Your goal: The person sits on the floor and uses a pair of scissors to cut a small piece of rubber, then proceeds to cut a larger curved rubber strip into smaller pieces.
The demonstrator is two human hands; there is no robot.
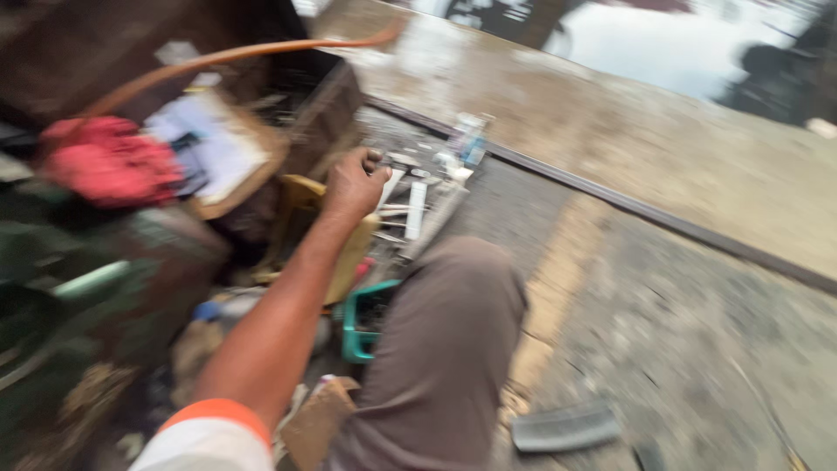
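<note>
Frame is motion-blurred, so details are soft. Nearest the camera: white sleeve with an orange cuff [218, 410], then the bare forearm running up and away. Beside the forearm, the person's knee in brown trousers [445, 349]. Low beside the knee, a dark curved strip [565, 427] lies on the rough concrete ground [697, 349]. Between forearm and knee, nearer than the hand: a small teal plastic crate [356, 324].

One hand [353, 185] in view at the end of that arm; can't tell for sure which one, reads as the left. Fingers are curled in, a narrow closed grip, at the near edge of a pile of metal tools [411, 202]. Can't tell if it actually clamps anything; blur hides the fingertips. A yellow object [301, 205] sits just under the wrist.

Level with the hand, on the side away from the knee: red cloth [109, 161] and a flat white sheet [222, 148]. Beyond the pile: a clear plastic bottle [469, 139]. Further out, an orange hose [227, 59] arcs across, and a dark rail [628, 201] crosses the ground.
</note>
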